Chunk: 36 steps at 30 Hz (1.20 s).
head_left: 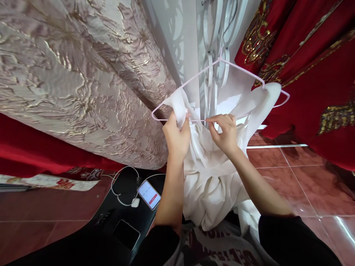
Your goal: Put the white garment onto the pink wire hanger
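Observation:
A white dress (210, 192) hangs by its shoulder straps on a pale pink hanger (199, 72), its skirt bunched over my lap. My left hand (177, 135) is closed around the dress's left strap, close to the hanger's lower bar. With thumb and forefinger, my right hand (225, 133) pinches that lower bar near its middle. The other strap (267, 98) lies over the hanger's right arm, whose end sticks out past the fabric. The hanger's hook reaches up toward a white rack.
White openwork metal (213, 37) stands directly behind the hanger. Embossed pink-gold fabric (83, 85) hangs at left, red embroidered cloth (313, 74) at right. A black surface (111, 210) at lower left bears a lit phone (149, 194), a dark phone (127, 234) and a white cable. The floor (291, 177) is red tile.

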### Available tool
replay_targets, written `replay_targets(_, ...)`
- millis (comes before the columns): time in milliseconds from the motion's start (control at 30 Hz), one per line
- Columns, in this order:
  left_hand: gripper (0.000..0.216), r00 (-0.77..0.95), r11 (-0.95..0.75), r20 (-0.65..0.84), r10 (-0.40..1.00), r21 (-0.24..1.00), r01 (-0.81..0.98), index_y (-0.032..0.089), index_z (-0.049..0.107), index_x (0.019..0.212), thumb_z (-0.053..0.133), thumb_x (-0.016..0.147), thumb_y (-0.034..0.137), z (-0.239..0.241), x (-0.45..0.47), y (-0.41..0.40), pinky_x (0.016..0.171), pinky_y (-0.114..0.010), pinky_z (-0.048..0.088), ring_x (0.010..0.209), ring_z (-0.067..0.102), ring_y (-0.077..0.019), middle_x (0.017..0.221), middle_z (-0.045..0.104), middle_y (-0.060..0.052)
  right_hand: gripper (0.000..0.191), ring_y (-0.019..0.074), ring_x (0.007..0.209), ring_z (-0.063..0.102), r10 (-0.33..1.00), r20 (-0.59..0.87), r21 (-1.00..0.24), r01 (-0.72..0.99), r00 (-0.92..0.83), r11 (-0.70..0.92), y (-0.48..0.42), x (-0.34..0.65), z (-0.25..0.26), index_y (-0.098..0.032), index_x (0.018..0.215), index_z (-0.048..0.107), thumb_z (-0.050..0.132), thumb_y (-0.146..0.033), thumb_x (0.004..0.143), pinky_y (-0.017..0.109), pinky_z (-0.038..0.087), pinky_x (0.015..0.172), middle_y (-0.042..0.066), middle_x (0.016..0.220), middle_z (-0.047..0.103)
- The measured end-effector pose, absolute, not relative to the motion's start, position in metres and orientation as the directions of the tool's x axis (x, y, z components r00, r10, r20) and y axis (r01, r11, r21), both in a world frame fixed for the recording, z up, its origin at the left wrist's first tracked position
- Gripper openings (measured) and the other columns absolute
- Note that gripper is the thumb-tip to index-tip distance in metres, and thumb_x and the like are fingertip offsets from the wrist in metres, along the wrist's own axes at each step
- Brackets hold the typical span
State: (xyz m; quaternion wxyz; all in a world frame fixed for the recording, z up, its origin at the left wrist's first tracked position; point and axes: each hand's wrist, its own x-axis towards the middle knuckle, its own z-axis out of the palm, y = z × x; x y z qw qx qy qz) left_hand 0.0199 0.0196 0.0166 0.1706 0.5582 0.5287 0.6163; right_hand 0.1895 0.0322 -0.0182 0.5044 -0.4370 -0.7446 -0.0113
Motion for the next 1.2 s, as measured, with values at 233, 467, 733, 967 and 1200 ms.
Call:
replay_targets(233, 0.012, -0.374, -0.435, 0.462, 0.804, 0.886, 0.159, 0.02, 0.079, 0.085, 0.077, 0.087, 0.031, 0.047, -0.004, -0.004, 0.071, -0.031, 0.056, 0.074, 0.068, -0.0174, 0.081, 0.075, -0.002, 0.019, 0.0168, 0.083, 0.063, 0.669, 0.729, -0.477, 0.593, -0.146, 0.649, 0.027, 0.19, -0.017, -0.025, 0.099, 0.071, 0.053, -0.021, 0.097, 0.038, 0.039, 0.09, 0.0, 0.092, 0.075)
replay_targets(467, 0.008, -0.383, -0.391, 0.461, 0.801, 0.886, 0.25, 0.021, 0.078, 0.075, 0.082, 0.079, 0.027, 0.046, -0.016, -0.006, 0.061, -0.03, 0.053, 0.064, 0.062, -0.0159, 0.068, 0.069, 0.002, 0.019, 0.0163, 0.082, 0.064, 0.643, 0.754, -0.458, 0.593, -0.134, 0.662, 0.027, 0.188, -0.018, -0.025, 0.098, 0.072, 0.054, -0.022, 0.098, 0.038, 0.039, 0.091, 0.0, 0.091, 0.075)
replay_targets(733, 0.011, -0.385, -0.335, 0.298, 0.873, 0.942, -0.033, 0.021, 0.077, 0.079, 0.076, 0.083, 0.031, 0.041, -0.007, -0.008, 0.072, -0.032, 0.058, 0.073, 0.07, -0.0179, 0.077, 0.076, -0.002, 0.018, 0.0166, 0.083, 0.064, 0.648, 0.749, -0.456, 0.603, -0.138, 0.655, 0.028, 0.191, -0.018, -0.024, 0.097, 0.072, 0.055, -0.021, 0.097, 0.038, 0.039, 0.091, 0.001, 0.092, 0.076)
replay_targets(967, 0.033, -0.097, -0.278, 0.261, 0.96, 0.87, -0.407, 0.019, 0.076, 0.091, 0.082, 0.08, 0.049, 0.079, -0.015, -0.002, 0.091, -0.04, 0.058, 0.1, 0.071, -0.0276, 0.092, 0.075, -0.008, 0.016, 0.0157, 0.08, 0.062, 0.643, 0.751, -0.457, 0.585, -0.15, 0.67, 0.025, 0.191, -0.011, -0.023, 0.096, 0.072, 0.057, -0.017, 0.096, 0.035, 0.04, 0.088, -0.001, 0.086, 0.073)
replay_targets(1200, 0.031, -0.487, -0.416, -0.062, 0.871, 0.432, -0.8, 0.02, 0.061, 0.092, 0.036, 0.111, 0.018, 0.048, -0.044, 0.003, 0.077, -0.019, 0.055, 0.069, 0.068, -0.0059, 0.073, 0.071, 0.005, 0.018, 0.0166, 0.082, 0.063, 0.664, 0.732, -0.452, 0.62, -0.154, 0.642, 0.025, 0.192, -0.016, -0.024, 0.099, 0.072, 0.054, -0.023, 0.1, 0.037, 0.039, 0.089, 0.0, 0.09, 0.075)
